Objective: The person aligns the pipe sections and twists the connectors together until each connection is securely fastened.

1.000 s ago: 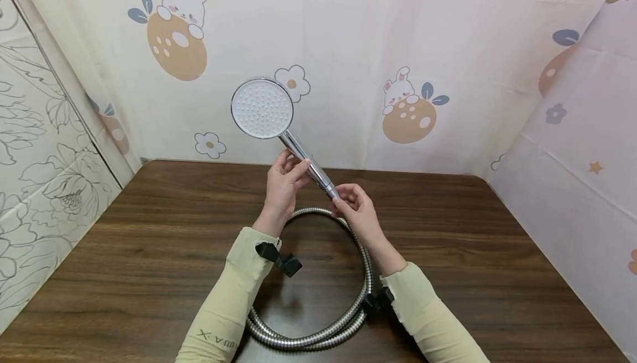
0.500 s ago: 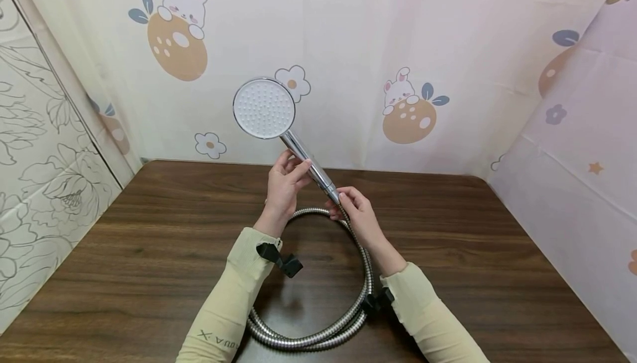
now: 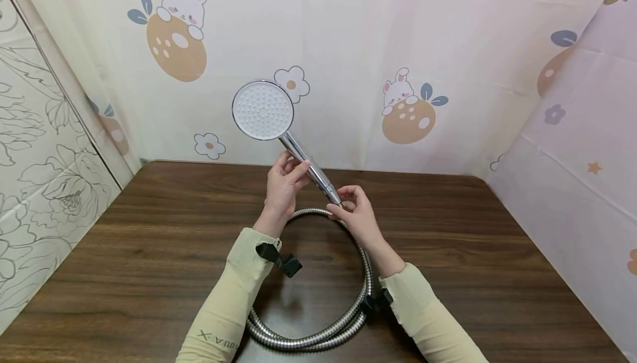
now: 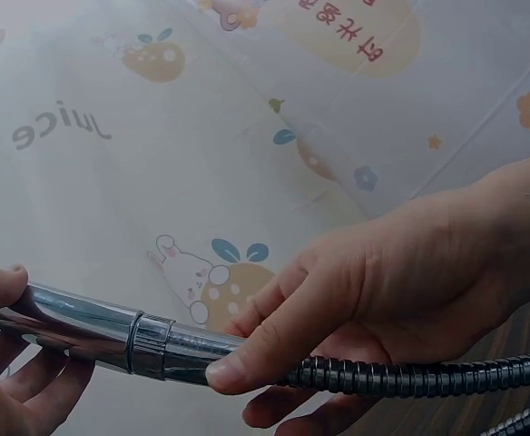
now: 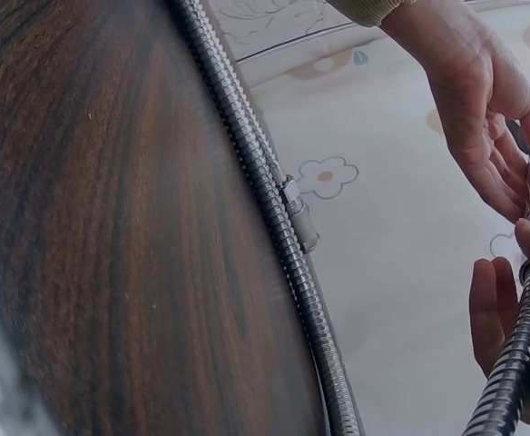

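Observation:
A chrome hand shower (image 3: pixel 262 109) with a round white nozzle face is held up at a slant above the table. My left hand (image 3: pixel 282 188) grips the middle of its handle between thumb and fingers. At the handle's lower end my right hand (image 3: pixel 360 219) pinches the chrome connector (image 4: pixel 197 354) of the metal shower hose (image 4: pixel 410 376), thumb on the near side. The connector meets the handle's ribbed collar (image 4: pixel 149 345); how tightly they are joined cannot be told. From there the hose runs down into a coil on the table.
The coiled part of the hose lies on the dark wooden table (image 3: pixel 164 274) between the forearms. Its other end fitting (image 5: pixel 299 213) shows in the right wrist view. A patterned cloth (image 3: pixel 338 47) hangs behind the table.
My right thumb and fingers have shifted round the connector, first off it to the right, then back across it to the left. The hand shower and my left hand have hardly moved.

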Motion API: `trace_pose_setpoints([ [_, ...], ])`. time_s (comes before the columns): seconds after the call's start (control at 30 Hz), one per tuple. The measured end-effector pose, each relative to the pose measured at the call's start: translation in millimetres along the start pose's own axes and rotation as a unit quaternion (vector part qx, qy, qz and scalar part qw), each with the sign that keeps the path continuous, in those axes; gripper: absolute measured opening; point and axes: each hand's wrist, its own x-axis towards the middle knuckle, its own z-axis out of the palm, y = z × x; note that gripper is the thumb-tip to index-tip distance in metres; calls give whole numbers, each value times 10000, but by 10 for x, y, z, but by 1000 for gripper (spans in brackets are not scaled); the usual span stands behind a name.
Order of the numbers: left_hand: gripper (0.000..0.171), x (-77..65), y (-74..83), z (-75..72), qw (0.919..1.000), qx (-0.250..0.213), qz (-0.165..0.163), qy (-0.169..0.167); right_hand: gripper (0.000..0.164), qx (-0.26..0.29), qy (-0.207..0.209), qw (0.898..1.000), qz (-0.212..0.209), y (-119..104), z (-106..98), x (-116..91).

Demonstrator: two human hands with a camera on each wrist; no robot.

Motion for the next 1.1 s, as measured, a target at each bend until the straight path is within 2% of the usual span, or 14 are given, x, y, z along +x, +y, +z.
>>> trace_pose_setpoints([
  [0.83,33,5,6,0,10000,-22,-10,-2,21,265,-84,9996,-96,6,7,-2],
  [1.1,32,3,-2,-2,10000,-25,-2,-32,22,287,-156,9994,-123,6,8,-10],
])
